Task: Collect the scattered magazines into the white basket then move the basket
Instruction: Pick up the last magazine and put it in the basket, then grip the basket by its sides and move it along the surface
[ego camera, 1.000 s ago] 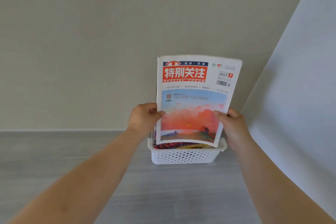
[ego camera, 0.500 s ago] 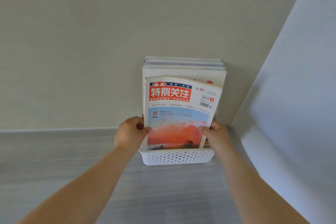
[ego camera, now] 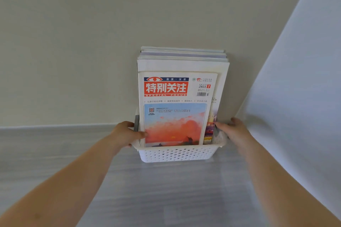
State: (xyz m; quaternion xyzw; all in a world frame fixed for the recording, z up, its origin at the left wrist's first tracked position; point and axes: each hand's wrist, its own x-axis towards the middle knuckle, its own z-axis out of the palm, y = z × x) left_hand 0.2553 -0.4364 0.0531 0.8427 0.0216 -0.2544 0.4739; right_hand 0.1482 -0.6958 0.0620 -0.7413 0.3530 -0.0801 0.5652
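The white basket (ego camera: pixel 177 154) sat on a grey surface (ego camera: pixel 166 195) with lines like wood. I could not tell if that was a floor or a tabletop. The basket was just past the middle, toward 6 o'clock, and its back was close to the plain wall (ego camera: pixel 83 42) at 12 o'clock. It had lots of little holes in its side.

Magazines stood up tall inside the basket. The front magazine (ego camera: pixel 175 108) had a big red title box with white letters and a picture of an orange and pink sky. Behind it, on the 12 o'clock side, stood the taller magazines (ego camera: pixel 182 61), packed close together, with their top edges showing above it.

The left hand (ego camera: pixel 125 134) was at the basket's 9 o'clock end. Its thumb lay on the cover of the front magazine, and its fingers curled round the outside of that end. The right hand (ego camera: pixel 234 131) was at the 3 o'clock end. Its fingers (ego camera: pixel 220 126) reached over the rim toward the magazines and its thumb stuck up behind, so it gripped that end too. That part was a bit blurry.

Both bare arms came up from 6 o'clock. A big white panel (ego camera: pixel 304 97) filled the 3 o'clock side, just beside the right hand.
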